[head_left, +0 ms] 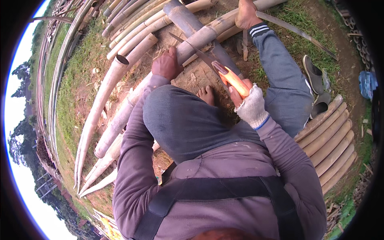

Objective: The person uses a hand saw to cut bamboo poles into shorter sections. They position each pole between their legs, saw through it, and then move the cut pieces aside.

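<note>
A long pale bamboo pole [210, 34] runs slantwise from the lower left to the upper right. My bare left hand [167, 65] is closed round it near the middle. In my right hand [252, 103], which wears a white fingerless-looking knit glove, is a handsaw [235, 81] with an orange handle. Its narrow blade reaches up and left, lying across the pole just right of my left hand. How deep the blade sits I cannot tell. My bare foot [246, 15] presses on the pole farther right. A thicker greyish bamboo pole [183, 18] crosses beneath it.
Several bamboo poles [138, 30] lie side by side at the far left, and others [102, 96] stretch along my left. Cut bamboo pieces [326, 140] are stacked at my right, near a pair of slip-on shoes [313, 74]. A bamboo strip [296, 33] rests on the grass.
</note>
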A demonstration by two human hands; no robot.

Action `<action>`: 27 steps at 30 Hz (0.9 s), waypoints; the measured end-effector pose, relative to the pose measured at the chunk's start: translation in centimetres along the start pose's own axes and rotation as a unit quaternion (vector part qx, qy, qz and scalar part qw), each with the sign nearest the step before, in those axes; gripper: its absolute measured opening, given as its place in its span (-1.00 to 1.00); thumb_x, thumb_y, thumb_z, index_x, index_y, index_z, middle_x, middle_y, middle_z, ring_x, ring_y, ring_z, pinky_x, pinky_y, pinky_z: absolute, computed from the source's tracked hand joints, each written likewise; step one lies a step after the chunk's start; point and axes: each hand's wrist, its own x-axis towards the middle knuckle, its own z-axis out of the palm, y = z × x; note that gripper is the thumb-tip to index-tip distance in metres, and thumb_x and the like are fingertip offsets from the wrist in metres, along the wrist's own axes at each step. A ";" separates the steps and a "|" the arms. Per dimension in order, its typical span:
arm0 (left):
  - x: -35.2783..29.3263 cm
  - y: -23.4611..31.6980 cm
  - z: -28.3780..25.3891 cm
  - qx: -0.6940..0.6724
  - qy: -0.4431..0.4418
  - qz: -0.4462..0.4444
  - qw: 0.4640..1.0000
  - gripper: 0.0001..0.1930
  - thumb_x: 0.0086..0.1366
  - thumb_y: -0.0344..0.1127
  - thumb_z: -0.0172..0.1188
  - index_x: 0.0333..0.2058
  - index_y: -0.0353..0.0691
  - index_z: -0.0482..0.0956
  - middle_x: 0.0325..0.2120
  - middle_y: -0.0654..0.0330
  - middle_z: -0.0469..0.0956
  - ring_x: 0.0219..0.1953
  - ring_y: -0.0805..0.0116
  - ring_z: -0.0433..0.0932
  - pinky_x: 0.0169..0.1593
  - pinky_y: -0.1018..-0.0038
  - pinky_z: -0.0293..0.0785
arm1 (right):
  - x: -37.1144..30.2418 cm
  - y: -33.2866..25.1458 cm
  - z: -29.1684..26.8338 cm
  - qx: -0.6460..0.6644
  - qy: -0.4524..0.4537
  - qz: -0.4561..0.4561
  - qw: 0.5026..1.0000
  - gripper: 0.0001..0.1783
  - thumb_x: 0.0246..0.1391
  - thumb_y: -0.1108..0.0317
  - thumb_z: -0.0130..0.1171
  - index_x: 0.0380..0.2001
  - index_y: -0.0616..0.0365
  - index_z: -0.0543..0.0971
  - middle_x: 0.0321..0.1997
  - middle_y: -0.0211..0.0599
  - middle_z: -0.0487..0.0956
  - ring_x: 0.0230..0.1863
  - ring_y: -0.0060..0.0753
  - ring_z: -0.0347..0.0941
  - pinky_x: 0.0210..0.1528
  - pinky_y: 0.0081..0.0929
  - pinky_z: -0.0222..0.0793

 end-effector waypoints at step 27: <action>-1.5 -1.8 3.7 -0.072 0.074 0.002 0.995 -0.23 0.06 -0.13 0.50 0.21 -0.18 0.35 -0.01 -0.20 0.64 -0.03 -0.20 0.70 0.02 0.04 0.65 | -2.5 -1.6 -2.3 0.070 -0.010 -0.003 0.997 -0.74 0.21 0.28 0.41 -0.26 0.24 0.60 -0.48 0.01 0.61 -0.50 0.08 0.59 -0.42 -0.19 0.48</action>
